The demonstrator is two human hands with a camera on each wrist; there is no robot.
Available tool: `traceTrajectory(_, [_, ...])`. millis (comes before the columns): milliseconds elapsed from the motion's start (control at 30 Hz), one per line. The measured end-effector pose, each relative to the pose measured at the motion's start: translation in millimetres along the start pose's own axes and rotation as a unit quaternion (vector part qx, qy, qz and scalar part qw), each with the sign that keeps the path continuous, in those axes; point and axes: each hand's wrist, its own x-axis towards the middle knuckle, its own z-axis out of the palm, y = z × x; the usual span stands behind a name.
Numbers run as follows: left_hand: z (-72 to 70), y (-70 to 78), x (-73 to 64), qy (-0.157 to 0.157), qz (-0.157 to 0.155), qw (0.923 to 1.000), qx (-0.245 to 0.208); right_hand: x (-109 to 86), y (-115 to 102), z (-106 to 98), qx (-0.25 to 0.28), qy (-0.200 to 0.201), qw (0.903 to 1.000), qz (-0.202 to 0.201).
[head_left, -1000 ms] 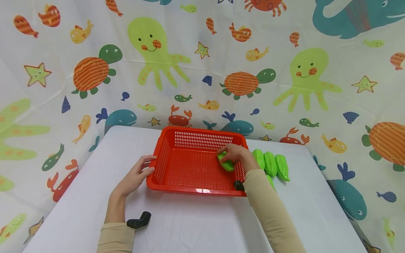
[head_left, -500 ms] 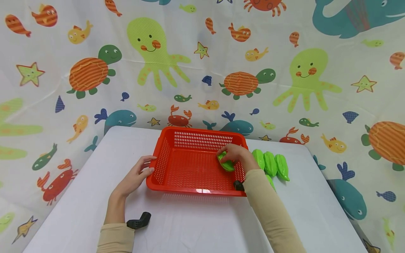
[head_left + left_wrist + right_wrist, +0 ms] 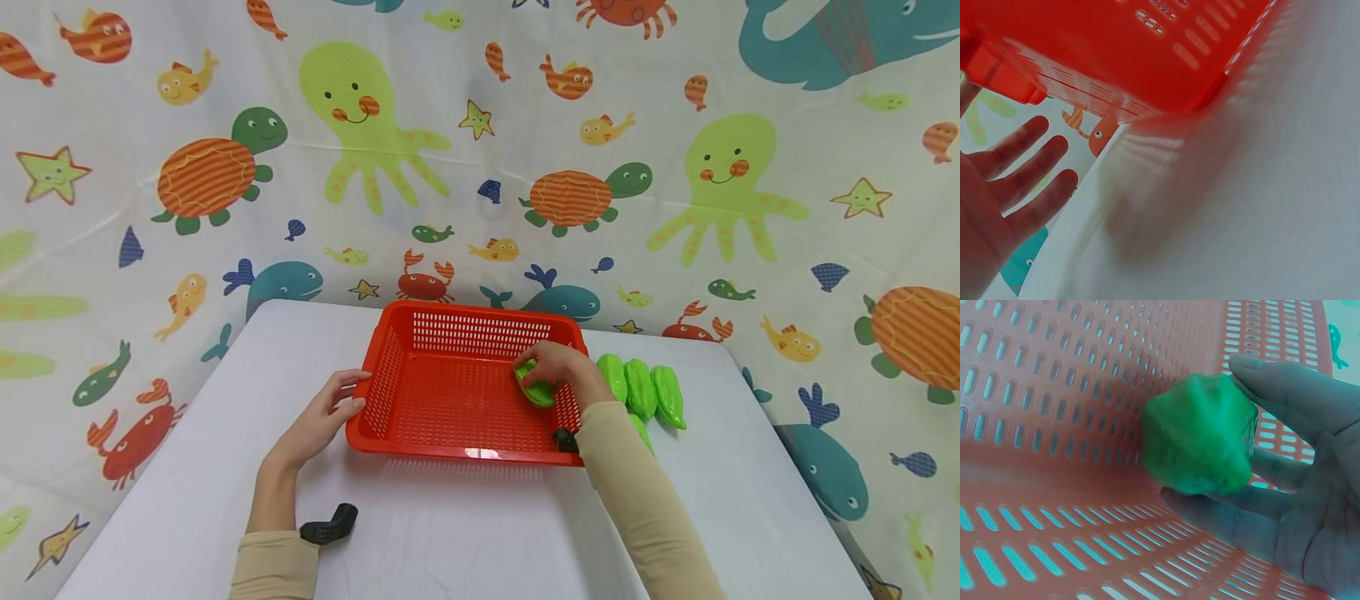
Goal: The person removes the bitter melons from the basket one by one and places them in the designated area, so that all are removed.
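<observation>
A red plastic basket (image 3: 465,417) with slotted walls stands on the table. Inside it, near the right wall, my right hand (image 3: 558,363) grips a bright green ribbed gourd (image 3: 538,393). The right wrist view shows the gourd (image 3: 1200,434) end-on, thumb on one side and fingers on the other, close to the basket wall. My left hand (image 3: 324,421) is at the basket's left rim, its fingertips at the edge. In the left wrist view, several fingers of that hand (image 3: 997,194) are spread and loosely extended beside the basket's outer side.
Several more green gourds (image 3: 640,389) lie on the white table (image 3: 750,500) just right of the basket; my right sleeve partly covers one. A curtain (image 3: 480,167) printed with sea animals hangs behind the table. Each wrist carries a black camera mount (image 3: 330,525).
Both hands, the basket and the gourds stay where they were. Only the left part of the curtain has shifted slightly leftward.
</observation>
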Motion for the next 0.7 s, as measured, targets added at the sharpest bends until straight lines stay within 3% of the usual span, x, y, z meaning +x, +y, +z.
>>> traceTrajectory(700, [-0.9,-3.3,1.4,0.001,0.003,0.9999,0.012,4.4,-0.1,1.1,-0.031,0.01,0.999,-0.029])
